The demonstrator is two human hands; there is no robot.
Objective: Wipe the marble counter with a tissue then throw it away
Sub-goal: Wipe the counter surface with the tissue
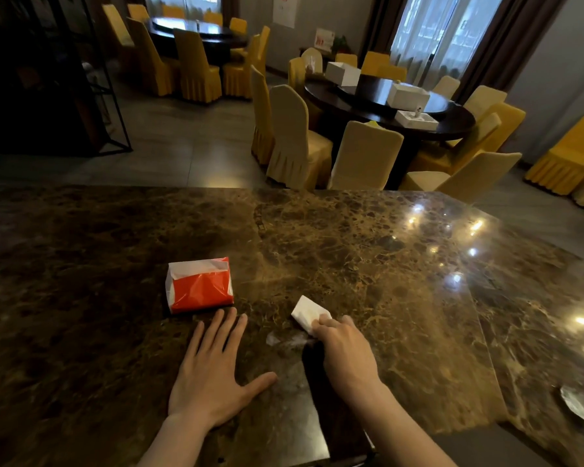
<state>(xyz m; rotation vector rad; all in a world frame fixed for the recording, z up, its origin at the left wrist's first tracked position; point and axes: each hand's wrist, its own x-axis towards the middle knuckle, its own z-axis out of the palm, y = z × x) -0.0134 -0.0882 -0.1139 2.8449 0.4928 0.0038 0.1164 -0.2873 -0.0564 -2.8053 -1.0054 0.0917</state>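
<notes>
The marble counter fills the lower half of the head view; its surface is dark brown with lighter veining, and ceiling lights are reflected on its right part.

Left hand: laid flat on the counter, palm down, with the fingers spread and the thumb extended to the right. Nothing is held. The fingertips lie just short of the tissue pack.

Right hand: positioned to the right of the left hand, apart from it. The fingers are closed over the near end of the tissue — a folded white piece pressed against the marble. The far end of the tissue projects beyond the fingers, up and to the left.

The tissue pack is a red plastic wrapper with white tissue exposed along its open top edge. It rests on the counter, left of the tissue and well apart from it.

A pale smear is visible on the marble between the two hands, just below the tissue.

A round dish is partly visible at the lower right edge of the counter.

Beyond the counter — round dark dining tables are surrounded by chairs in yellow and cream covers. White boxes stand on the nearer table.
</notes>
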